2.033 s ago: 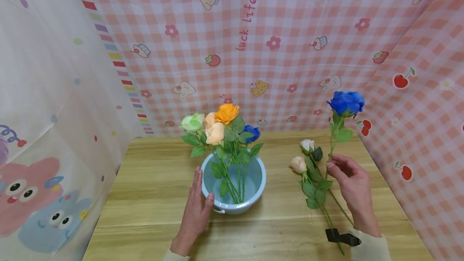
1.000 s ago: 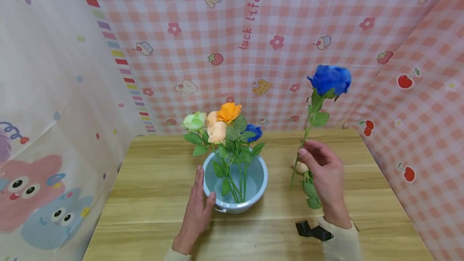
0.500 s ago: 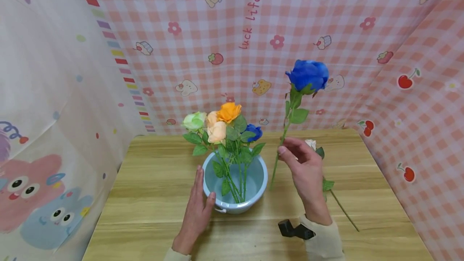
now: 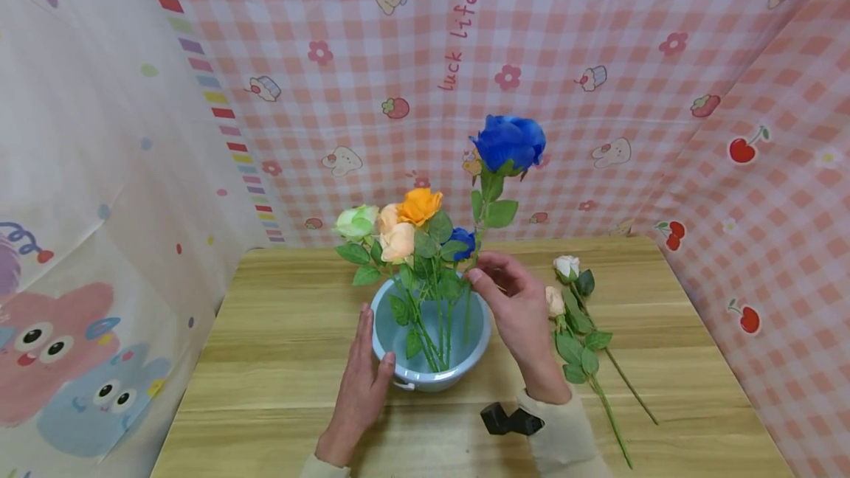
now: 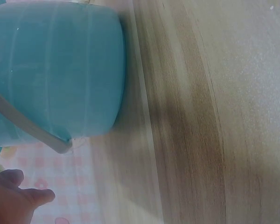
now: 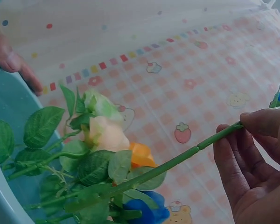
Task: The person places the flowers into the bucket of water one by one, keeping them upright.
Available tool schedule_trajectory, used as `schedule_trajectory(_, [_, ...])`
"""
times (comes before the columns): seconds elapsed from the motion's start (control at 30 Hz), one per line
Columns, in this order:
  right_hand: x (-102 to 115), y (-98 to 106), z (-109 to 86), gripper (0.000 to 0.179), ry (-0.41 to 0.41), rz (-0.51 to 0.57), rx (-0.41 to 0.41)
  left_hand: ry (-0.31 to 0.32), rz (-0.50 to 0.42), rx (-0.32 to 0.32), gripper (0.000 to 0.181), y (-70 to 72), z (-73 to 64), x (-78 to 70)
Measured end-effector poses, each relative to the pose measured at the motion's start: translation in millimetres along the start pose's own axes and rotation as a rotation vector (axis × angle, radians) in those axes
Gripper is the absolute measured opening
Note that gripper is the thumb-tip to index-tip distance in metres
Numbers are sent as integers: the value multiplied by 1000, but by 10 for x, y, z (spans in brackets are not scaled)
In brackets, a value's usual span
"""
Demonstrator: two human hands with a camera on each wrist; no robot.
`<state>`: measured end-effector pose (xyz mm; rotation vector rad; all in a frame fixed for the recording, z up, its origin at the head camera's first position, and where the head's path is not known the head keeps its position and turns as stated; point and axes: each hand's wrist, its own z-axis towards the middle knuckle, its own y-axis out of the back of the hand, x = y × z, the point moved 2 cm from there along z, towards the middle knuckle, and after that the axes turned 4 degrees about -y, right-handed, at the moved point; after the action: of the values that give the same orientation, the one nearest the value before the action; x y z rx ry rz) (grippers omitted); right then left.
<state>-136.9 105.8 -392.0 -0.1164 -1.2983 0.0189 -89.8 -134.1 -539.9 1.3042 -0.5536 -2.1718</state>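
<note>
My right hand (image 4: 514, 316) pinches the green stem (image 6: 177, 158) of a large blue rose (image 4: 510, 144) between thumb and fingers. The bloom stands high above the hand, and the stem's lower end overlaps the right inside of a light blue bucket (image 4: 481, 349). Green, peach (image 4: 397, 242), orange (image 4: 420, 206) and smaller blue roses (image 4: 462, 243) lean in that bucket, their stems meeting near its front. Against the bucket's left side rests my left hand (image 4: 358, 382), fingers straight; the left wrist view shows the bucket wall (image 5: 60, 70) with its handle (image 5: 30, 123).
Two more roses, one white (image 4: 567, 266) and one peach (image 4: 554, 302), lie on the wooden table (image 4: 279, 360) to the right. A black device (image 4: 511, 419) sits at my right wrist. Checked cloth (image 4: 564, 35) hangs behind the table and along its right side.
My right hand has carried the large blue rose leftward from above the lying roses to over the bucket. The left hand stays at the bucket's side.
</note>
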Motion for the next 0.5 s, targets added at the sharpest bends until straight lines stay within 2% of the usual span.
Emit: schedule_trajectory(0.5, [-247,-206,22,25,-54,-60,67,32,-6,27,78,2,-6,-4])
